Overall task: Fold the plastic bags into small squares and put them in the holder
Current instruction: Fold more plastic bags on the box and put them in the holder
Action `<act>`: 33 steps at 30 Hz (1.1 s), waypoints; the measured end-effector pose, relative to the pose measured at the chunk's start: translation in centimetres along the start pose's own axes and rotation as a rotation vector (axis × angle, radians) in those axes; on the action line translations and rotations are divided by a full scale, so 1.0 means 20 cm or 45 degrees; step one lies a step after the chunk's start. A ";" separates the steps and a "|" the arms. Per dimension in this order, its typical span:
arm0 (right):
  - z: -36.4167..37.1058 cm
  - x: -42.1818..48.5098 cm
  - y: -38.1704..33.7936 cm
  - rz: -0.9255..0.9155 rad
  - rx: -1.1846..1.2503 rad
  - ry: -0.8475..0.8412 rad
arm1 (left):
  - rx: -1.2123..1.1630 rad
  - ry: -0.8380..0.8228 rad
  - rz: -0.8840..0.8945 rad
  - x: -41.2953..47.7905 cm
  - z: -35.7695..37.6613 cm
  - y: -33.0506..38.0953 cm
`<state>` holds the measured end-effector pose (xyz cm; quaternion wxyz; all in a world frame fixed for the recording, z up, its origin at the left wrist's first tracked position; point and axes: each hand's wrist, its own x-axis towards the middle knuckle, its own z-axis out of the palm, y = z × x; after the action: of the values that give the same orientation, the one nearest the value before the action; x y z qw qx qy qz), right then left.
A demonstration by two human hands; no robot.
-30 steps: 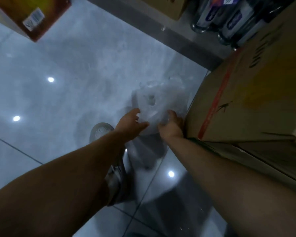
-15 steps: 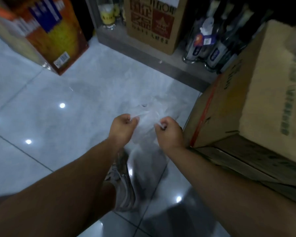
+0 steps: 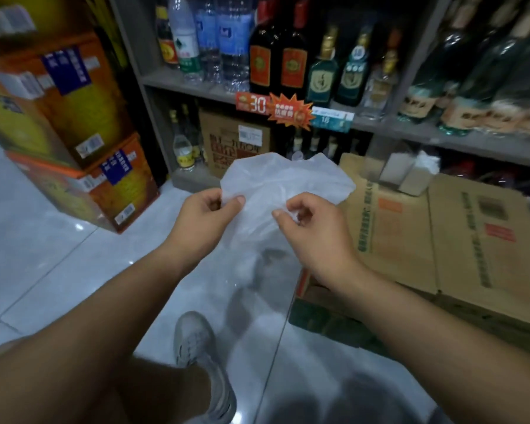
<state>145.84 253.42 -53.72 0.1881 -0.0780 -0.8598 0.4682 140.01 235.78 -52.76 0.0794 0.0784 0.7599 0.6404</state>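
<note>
Translucent plastic bag (image 3: 283,182) stretched between left hand (image 3: 207,220) and right hand (image 3: 311,232), both pinching its edge.

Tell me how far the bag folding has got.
Done: one plastic bag is held up off the floor. In hand: the left hand and right hand pinch its top edge; it hangs crumpled, no fold visible. Left: every fold down to a small square, then storing it.

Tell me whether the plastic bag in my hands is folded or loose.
Loose, not folded. The plastic bag hangs crumpled between the left hand and right hand, each pinching an edge, with no square shape.
</note>
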 end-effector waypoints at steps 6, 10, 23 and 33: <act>-0.57 -0.05 0.01 0.006 -0.139 0.117 | 0.210 -0.406 0.147 -0.07 0.35 0.26; -0.85 -0.10 0.14 0.105 -0.265 0.172 | 0.287 -0.466 0.166 -0.01 0.59 0.29; -1.29 -0.10 0.46 0.220 -0.691 -0.044 | 0.256 -0.586 -0.039 0.20 0.94 0.36; -1.30 -0.10 0.52 0.140 -0.847 -0.125 | 0.390 -0.448 -0.110 0.25 0.92 0.31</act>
<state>157.49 278.65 -50.06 0.0853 -0.1586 -0.9680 0.1746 139.32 255.69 -49.91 0.2250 0.1674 0.8254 0.4900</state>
